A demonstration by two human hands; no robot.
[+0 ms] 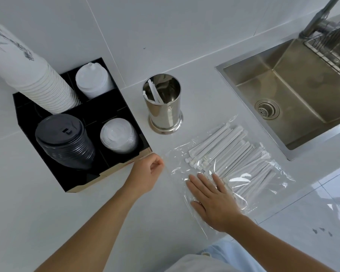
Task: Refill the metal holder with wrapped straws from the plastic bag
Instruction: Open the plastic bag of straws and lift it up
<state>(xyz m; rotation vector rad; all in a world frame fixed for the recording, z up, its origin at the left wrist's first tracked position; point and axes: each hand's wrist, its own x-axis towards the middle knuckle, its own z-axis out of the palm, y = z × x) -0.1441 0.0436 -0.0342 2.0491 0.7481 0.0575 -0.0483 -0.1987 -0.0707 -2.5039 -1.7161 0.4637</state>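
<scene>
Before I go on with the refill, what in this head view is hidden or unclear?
- Straw count in the metal holder: its wall hides the lower part.
- Whether the left hand pinches the plastic bag edge: clear film, unreadable.
- Bag opening: under the flat right hand.

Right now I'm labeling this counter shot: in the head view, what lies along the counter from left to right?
Black organizer with cups and lids → metal holder → plastic bag of wrapped straws → sink.

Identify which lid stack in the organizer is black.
The front-left stack, nearest the camera. The other two lid stacks, rear and front-right, are white or clear.
</scene>
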